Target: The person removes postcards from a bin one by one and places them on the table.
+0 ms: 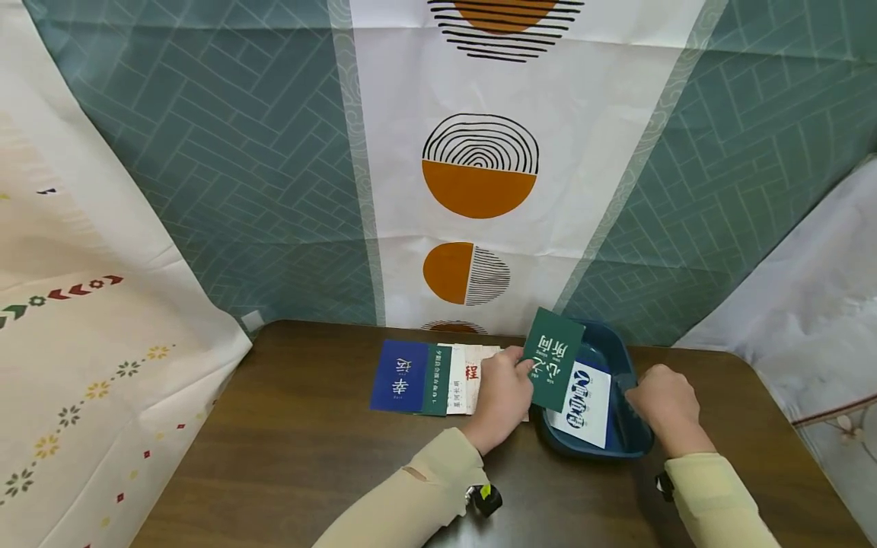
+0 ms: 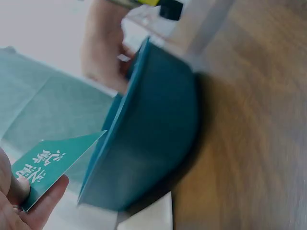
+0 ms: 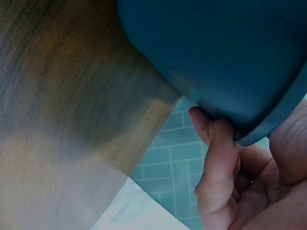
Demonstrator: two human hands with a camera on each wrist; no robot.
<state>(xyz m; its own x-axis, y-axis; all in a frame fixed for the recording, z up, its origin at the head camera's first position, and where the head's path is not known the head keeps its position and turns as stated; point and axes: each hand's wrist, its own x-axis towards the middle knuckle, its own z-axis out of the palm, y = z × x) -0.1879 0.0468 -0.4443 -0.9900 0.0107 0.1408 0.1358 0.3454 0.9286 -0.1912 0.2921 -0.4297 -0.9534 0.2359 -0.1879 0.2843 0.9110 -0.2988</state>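
Observation:
My left hand (image 1: 503, 397) pinches a green card (image 1: 556, 361) with white characters, thumb on its face in the left wrist view. The card is tilted over the left side of a dark blue plastic basin (image 1: 636, 441). A white card (image 1: 594, 415) with blue lettering lies in the basin, partly covered by the green one. At the basin's right side my right hand (image 1: 666, 407) grips its rim, fingers curled at the edge in the right wrist view. Left of the basin lies an overlapping row with a blue card (image 1: 385, 380), another green card (image 1: 436, 384) and white cards (image 1: 457, 399), partly hidden by my left hand.
The brown wooden table (image 1: 288, 457) carries the basin and cards. A patterned cloth (image 1: 274, 190) hangs behind its back edge. White flower-printed fabric (image 1: 103, 380) hangs on the left, and pale fabric (image 1: 808, 304) lies beyond the right edge.

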